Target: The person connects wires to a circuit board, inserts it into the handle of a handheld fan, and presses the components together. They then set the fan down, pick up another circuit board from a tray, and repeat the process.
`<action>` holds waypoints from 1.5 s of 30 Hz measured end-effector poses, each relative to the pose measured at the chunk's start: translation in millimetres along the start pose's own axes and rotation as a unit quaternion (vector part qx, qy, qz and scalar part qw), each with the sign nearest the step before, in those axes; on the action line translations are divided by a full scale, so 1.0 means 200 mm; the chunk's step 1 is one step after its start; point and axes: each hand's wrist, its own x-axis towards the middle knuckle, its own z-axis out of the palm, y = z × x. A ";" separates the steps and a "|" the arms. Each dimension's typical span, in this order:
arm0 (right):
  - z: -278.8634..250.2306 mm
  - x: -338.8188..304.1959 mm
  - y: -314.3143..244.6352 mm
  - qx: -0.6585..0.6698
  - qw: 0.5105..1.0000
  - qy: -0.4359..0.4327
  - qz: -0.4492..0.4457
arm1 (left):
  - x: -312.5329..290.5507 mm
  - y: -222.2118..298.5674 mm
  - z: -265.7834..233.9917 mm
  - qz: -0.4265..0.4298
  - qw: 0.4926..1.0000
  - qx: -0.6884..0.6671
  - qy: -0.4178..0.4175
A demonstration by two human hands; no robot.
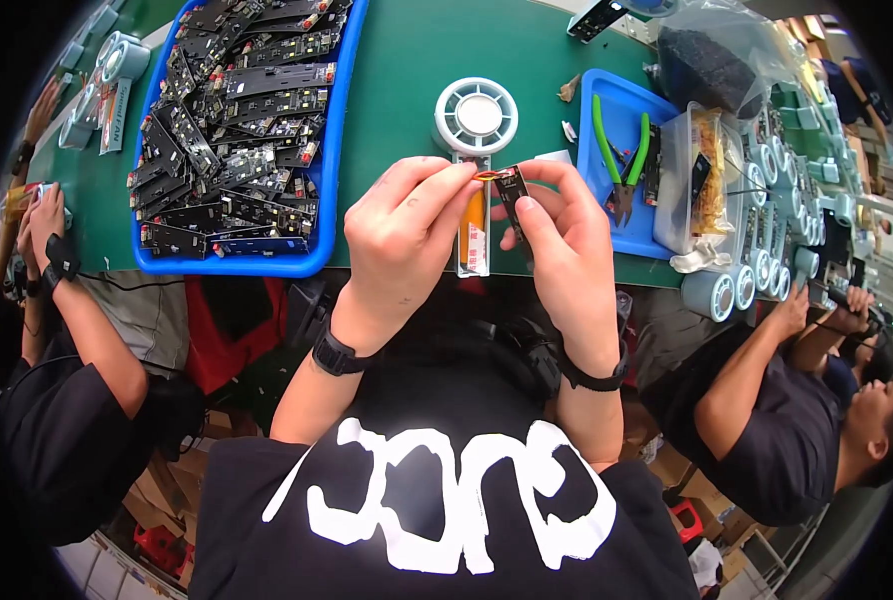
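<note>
A pale blue handheld fan (477, 84) lies on the table before me, its round head away from me. Its handle is open and shows an orange-yellow strip, likely the battery (475, 222), and a white label. Between finger and thumb, my left hand (404, 218) pinches thin coloured wires (489, 176) above the handle. A narrow black circuit board (512, 192) is gripped in my right hand (571, 235), tilted beside the handle. The wires run to the board's upper end; their tips are hidden by my left fingers.
At the left stands a blue tray (339, 130) heaped with circuit boards (257, 150). A smaller blue tray (657, 242) at the right holds green-handled cutters (622, 165), beside a clear plastic box (679, 190). Several fans (767, 215) line the right side. Co-workers sit on both sides.
</note>
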 end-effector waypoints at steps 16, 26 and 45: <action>0.11 -0.07 0.00 -0.293 0.926 0.101 -0.213 | 0.03 0.06 -0.01 -0.017 0.989 0.134 -0.052; 0.11 -0.03 -0.06 -0.342 0.910 0.096 -0.212 | -0.04 0.04 -0.03 0.019 0.995 0.072 -0.065; 0.11 -0.05 -0.09 -0.347 0.924 0.069 -0.144 | -0.06 0.13 -0.07 0.013 0.968 0.205 -0.141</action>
